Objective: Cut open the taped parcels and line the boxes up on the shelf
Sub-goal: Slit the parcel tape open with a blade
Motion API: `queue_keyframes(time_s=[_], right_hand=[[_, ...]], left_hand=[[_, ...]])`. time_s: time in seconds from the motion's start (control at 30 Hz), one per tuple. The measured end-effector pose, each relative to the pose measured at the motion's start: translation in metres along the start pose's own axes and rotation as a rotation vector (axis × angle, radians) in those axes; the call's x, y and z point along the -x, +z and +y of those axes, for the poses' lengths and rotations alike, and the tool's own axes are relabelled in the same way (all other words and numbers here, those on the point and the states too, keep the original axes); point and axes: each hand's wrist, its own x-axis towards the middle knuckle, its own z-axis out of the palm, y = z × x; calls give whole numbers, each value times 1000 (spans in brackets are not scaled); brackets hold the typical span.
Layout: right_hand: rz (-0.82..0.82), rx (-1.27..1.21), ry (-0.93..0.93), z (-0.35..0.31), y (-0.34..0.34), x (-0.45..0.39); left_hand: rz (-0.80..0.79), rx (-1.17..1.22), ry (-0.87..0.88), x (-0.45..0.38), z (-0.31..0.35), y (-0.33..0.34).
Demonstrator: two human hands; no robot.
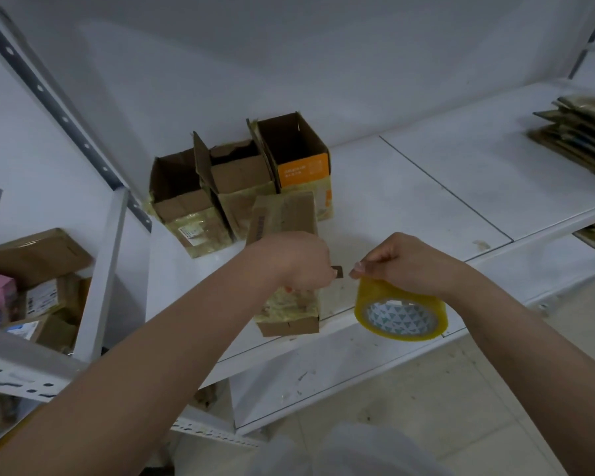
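A long taped parcel point(284, 214) lies on the white shelf point(409, 201), its near end at the shelf's front edge. My left hand point(289, 262) is curled above it and grips a small cutter, whose dark blade tip point(337, 272) sticks out to the right. My right hand point(409, 261) holds a roll of yellowish clear tape point(401, 312) just right of the parcel, thumb and finger pinched near the blade tip. Three opened boxes stand side by side behind the parcel: a brown box point(182, 197), a torn brown box point(241, 176) and an orange-sided box point(299, 159).
A pile of flattened cardboard point(577, 139) lies at the shelf's far right. On the neighbouring rack at left sit several more parcels point(38, 286). A perforated grey upright point(59, 108) runs between the two racks. Tiled floor shows below.
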Motion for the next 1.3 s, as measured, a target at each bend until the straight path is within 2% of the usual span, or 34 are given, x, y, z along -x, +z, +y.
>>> queue_keyframes(time_s=[0.1,0.17,0.27,0.33,0.5,0.7,0.8,0.87,0.93,1.03,1.17,1.3], right_hand=[[-30,-117,32,9,1,1],[-49,-146,36,14,5,-1],[-82,-235,39,19,10,-6],[-99,-269,59,25,14,-9],[-70,-114,157,54,22,-10],[50,-245,80,43,8,-15],[119,-261,44,39,0,-17],[160,-275,28,37,-4,-18],[185,-284,7,35,-6,-20],[243,-304,-21,34,-11,-23],[312,-351,-38,36,-22,-26],[343,-371,-47,32,-25,-29]], left_hand=[[4,328,54,12,-22,3],[138,486,26,14,-31,9],[453,376,-127,4,-23,30],[549,258,-199,0,-16,42],[543,225,-233,-1,-15,43],[448,206,-252,1,-6,39],[585,316,-312,-2,-8,27],[663,192,-416,-8,-4,21],[567,85,-463,-14,0,23],[471,74,-394,-13,-5,30],[554,202,-170,8,-27,31],[546,191,-140,3,-20,29]])
